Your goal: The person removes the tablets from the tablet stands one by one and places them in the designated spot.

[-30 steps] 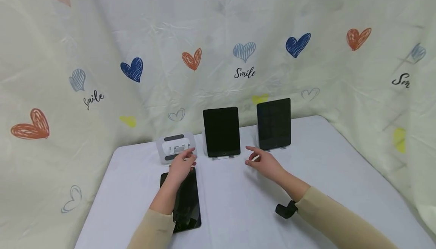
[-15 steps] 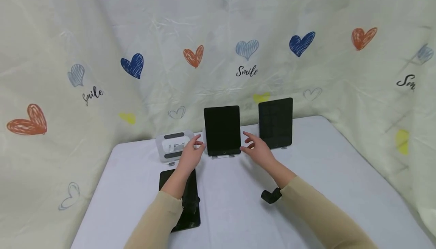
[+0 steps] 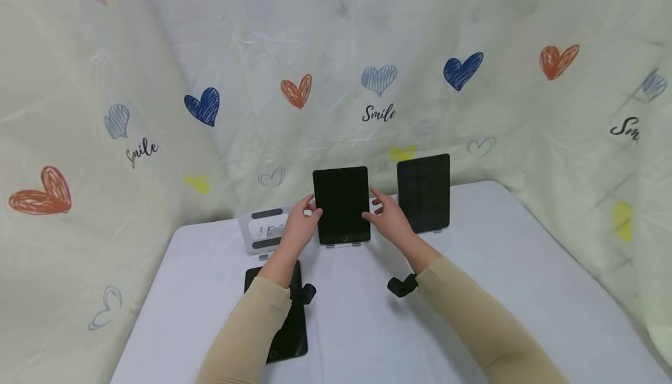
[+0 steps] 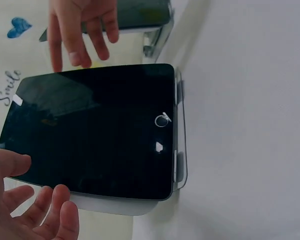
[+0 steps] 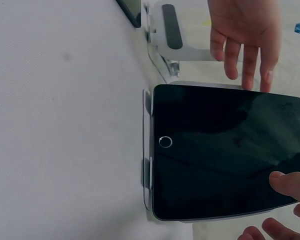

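Observation:
A black tablet (image 3: 342,206) with a round home button stands upright on a clear-lipped stand in the middle. My left hand (image 3: 300,223) is at its left edge, the thumb in front of the screen and the fingers beside the edge. At the right edge is my right hand (image 3: 389,219), its thumb overlapping the screen from this view and its fingers spread. Both hands look loose, and firm contact is hard to make out. In the left wrist view the left hand (image 4: 27,200) lies along the tablet's lower edge. The right wrist view shows the right hand (image 5: 292,200) likewise.
To the right, a second tablet (image 3: 424,192) stands upright. A grey-white stand (image 3: 266,215) with dark pads is on the left, holding no tablet. Before it another tablet (image 3: 290,331) lies flat, partly under my left arm. A heart-printed curtain (image 3: 336,39) hangs behind the white-covered table (image 3: 367,320).
Both hands have moved inward and up to the middle tablet's edges; the left came from in front of the vacant stand. The tablets have stayed in place.

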Motion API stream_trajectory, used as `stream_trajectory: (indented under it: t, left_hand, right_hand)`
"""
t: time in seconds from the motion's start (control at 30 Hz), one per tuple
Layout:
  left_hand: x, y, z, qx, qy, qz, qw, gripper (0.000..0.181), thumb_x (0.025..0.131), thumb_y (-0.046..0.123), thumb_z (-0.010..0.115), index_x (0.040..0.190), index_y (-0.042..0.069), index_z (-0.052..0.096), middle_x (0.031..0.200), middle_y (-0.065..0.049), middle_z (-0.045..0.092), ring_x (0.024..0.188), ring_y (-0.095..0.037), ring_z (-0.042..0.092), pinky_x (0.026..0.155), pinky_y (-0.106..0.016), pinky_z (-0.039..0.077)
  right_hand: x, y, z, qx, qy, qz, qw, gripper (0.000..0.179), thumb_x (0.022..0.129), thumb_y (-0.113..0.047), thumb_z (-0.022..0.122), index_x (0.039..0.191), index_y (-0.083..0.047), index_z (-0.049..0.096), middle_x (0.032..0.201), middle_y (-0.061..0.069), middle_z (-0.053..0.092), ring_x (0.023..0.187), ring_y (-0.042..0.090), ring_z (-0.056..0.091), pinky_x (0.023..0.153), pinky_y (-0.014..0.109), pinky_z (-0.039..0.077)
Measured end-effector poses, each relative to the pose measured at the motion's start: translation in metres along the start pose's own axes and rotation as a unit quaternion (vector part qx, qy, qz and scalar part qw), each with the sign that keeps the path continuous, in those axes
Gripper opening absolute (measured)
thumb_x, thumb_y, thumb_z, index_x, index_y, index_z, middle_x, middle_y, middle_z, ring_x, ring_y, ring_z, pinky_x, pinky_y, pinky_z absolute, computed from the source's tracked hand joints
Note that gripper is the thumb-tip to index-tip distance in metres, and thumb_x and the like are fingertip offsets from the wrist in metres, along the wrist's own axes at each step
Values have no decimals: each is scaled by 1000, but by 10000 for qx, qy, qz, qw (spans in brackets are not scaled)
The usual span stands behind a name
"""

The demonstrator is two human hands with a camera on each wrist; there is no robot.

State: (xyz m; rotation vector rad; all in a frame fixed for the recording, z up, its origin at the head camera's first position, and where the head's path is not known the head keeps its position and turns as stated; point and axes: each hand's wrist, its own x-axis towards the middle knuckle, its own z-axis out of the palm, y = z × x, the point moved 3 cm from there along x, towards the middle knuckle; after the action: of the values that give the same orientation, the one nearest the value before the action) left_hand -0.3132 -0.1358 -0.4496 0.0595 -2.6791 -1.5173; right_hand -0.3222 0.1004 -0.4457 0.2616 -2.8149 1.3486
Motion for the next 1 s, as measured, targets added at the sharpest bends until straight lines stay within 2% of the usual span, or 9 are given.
stream_trajectory:
  t: [0.23, 0.4, 0.7, 1.0]
  left_hand:
    - [2, 4, -1, 86, 95, 85, 9999, 53, 100, 27, 59, 150, 21, 45, 117, -4, 59, 93, -22, 59, 77, -38, 49]
    - [2, 4, -1, -17, 124, 111, 9999, 52, 99, 25, 60, 149, 23, 46, 116, -4, 59, 92, -22, 59, 76, -38, 49]
    - [-1, -1, -2, -52, 85, 335, 9994, 55, 99, 16, 61, 151, 26, 45, 114, -3, 58, 86, -20, 57, 70, -32, 47]
    - [-7, -10, -1, 206, 324, 642, 9972, 56, 99, 16, 63, 150, 30, 45, 118, -1, 61, 102, -20, 60, 73, -33, 51]
  right_hand:
    - [4, 0, 4, 54, 13, 104, 9999, 74, 95, -22, 68, 157, -19, 28, 134, 17, 53, 110, 31, 57, 83, 45, 51]
    - [5, -1, 3, 70, 76, 120, 9999, 74, 95, -23, 68, 157, -21, 29, 130, 15, 54, 109, 30, 57, 84, 44, 51]
    - [5, 5, 4, -93, 154, -195, 9996, 75, 96, -21, 67, 158, -25, 26, 126, 14, 54, 107, 29, 57, 82, 43, 52]
    - [2, 13, 8, -320, 306, -564, 9974, 74, 97, -20, 66, 159, -27, 25, 115, 12, 59, 99, 24, 59, 79, 40, 51]
